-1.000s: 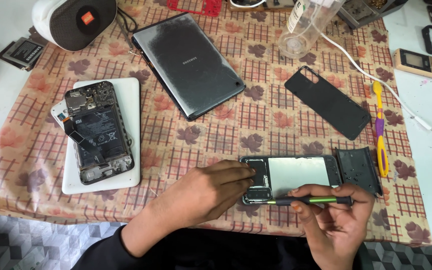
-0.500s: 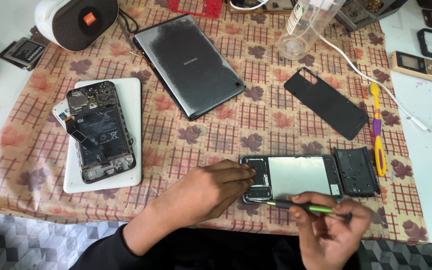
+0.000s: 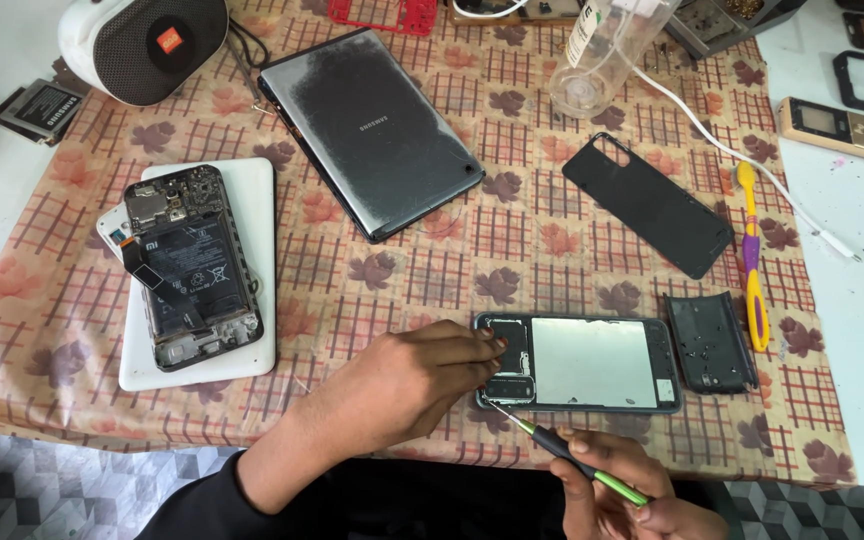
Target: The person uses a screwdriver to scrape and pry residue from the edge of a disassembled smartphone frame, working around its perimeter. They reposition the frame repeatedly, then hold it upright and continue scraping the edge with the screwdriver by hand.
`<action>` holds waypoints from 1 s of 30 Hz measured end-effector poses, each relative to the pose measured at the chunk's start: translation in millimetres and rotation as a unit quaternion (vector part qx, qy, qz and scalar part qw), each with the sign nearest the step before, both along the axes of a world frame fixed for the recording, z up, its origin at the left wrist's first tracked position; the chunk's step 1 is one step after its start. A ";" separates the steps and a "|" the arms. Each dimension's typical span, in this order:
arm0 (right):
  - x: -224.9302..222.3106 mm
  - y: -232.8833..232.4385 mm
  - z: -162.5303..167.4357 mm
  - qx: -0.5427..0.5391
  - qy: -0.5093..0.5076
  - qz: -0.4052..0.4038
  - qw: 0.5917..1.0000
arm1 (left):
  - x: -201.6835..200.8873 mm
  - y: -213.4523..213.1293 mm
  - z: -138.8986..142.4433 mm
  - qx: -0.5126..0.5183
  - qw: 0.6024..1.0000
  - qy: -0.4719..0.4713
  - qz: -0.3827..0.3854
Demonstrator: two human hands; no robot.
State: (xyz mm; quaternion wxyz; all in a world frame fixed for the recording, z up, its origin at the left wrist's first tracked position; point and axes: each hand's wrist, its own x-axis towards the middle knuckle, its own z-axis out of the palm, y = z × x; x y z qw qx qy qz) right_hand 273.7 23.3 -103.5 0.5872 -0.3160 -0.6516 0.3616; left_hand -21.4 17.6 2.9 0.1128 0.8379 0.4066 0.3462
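The left hand [image 3: 407, 385] is pressing its fingertips on the camera end of the opened phone [image 3: 577, 362], which is lying on the patterned tablecloth [image 3: 432, 270]; the right hand [image 3: 622, 495] is pinching a green-handled screwdriver [image 3: 572, 460], tip touching the phone's lower left corner

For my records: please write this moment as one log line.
left hand: pressing opened phone | right hand: holding screwdriver, tip at phone's corner
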 end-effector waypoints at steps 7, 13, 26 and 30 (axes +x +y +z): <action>-2.7 -6.0 -18.6 0.100 -0.068 0.018 0.992 | -0.8 1.2 -0.9 0.008 1.000 0.020 -0.012; 6.5 -7.0 -46.7 -0.054 -0.014 0.032 0.998 | -1.3 0.3 -2.3 0.004 1.000 0.006 -0.013; 2.8 -0.8 -17.7 0.010 -0.062 0.025 0.998 | 0.6 -1.8 -0.6 -0.034 0.998 -0.054 0.004; -5.4 6.9 22.7 0.059 -0.093 0.022 0.994 | 0.8 -3.0 -1.2 -0.056 0.995 -0.080 0.008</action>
